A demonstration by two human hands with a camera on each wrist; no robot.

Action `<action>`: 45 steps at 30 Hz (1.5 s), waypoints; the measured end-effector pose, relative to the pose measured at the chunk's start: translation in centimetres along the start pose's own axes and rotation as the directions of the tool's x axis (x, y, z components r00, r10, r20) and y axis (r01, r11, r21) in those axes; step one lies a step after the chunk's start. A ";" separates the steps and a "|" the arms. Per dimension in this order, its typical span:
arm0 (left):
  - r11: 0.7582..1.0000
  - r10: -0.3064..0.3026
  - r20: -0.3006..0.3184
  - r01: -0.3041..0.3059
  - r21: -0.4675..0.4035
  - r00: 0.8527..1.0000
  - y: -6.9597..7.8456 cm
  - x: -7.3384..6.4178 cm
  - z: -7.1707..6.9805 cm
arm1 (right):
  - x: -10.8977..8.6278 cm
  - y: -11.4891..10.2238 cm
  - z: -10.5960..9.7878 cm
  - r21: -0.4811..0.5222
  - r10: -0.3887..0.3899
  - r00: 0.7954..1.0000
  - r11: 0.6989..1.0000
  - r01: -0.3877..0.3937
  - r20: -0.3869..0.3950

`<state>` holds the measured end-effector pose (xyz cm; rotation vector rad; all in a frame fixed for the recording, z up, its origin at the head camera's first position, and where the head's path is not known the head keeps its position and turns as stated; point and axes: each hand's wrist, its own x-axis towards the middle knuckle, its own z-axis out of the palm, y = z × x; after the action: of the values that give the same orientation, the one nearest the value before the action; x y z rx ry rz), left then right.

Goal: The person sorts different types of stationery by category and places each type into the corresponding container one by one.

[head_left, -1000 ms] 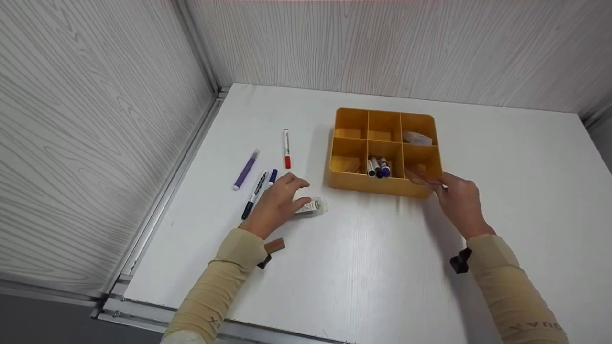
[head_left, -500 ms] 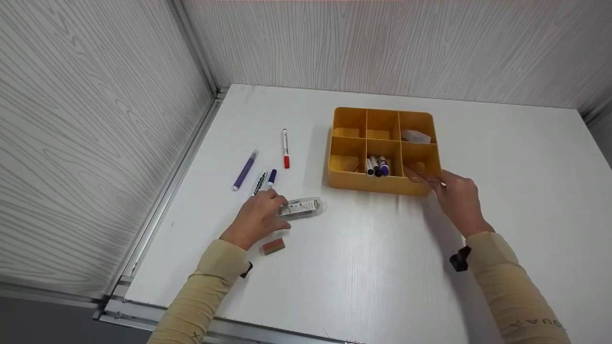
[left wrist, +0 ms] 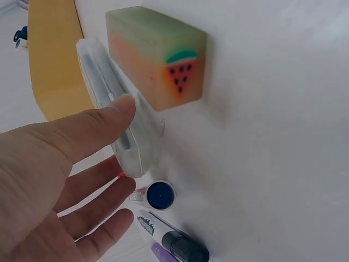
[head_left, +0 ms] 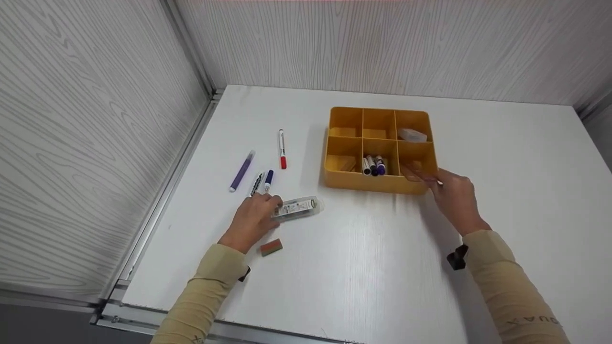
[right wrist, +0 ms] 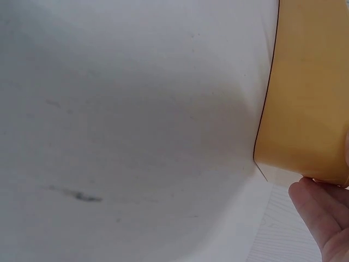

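Note:
My left hand (head_left: 253, 217) pinches the near end of a clear, elongated plastic case (head_left: 297, 208) with a white label, lying on the white table. In the left wrist view, the thumb lies across the case (left wrist: 101, 71) and the fingers are on its other side. An orange-and-green eraser block (left wrist: 155, 60) with a watermelon print sits close by. My right hand (head_left: 454, 198) grips the front right corner of a yellow six-compartment organizer box (head_left: 373, 184); part of its fingers is hidden by the box wall. A pinkish shape in that corner compartment is unclear.
Left of the box lie a red-capped marker (head_left: 282, 149), a purple marker (head_left: 242, 172), a blue-capped marker (head_left: 268, 180) and a black-capped marker (left wrist: 185, 245). Several markers (head_left: 374, 165) fill the front middle compartment. A whitish translucent block (head_left: 412, 135) sits in the back right one.
My left hand has moved back and left, from over the clear case to its near end, where its fingers have closed on it. My right hand stays at the box corner.

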<state>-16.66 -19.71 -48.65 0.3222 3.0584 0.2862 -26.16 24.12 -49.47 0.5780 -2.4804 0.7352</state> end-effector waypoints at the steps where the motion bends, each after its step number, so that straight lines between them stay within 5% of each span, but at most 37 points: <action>1: 1.000 0.004 -0.003 -0.004 -0.001 1.000 0.0 0.0 0.0 | 0.0 0.0 0.0 0.002 0.000 1.000 1.000 0.000 0.000; 9: 0.999 0.046 -0.041 -0.046 0.000 0.998 -0.1 0.0 0.2 | 0.0 -0.1 -0.1 -0.039 -0.010 1.000 0.999 0.010 0.005; 23: 1.000 -0.027 0.014 0.027 -0.015 1.000 0.0 0.6 0.4 | -0.1 -0.1 0.1 0.006 0.030 0.999 1.000 -0.030 0.019; 34: 0.995 -0.041 -0.053 0.036 -0.094 0.998 -0.2 0.6 -0.2 | -0.2 0.1 0.1 0.010 0.037 0.999 0.999 -0.037 0.012; 45: 0.988 -0.072 -0.143 0.051 -0.147 0.987 -1.4 1.2 -2.4 | -0.1 0.1 0.2 0.020 0.032 0.999 0.999 -0.032 0.006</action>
<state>-18.29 -21.20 -46.62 0.2066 3.1619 0.5469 -26.17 24.13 -49.72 0.5499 -2.4948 0.7728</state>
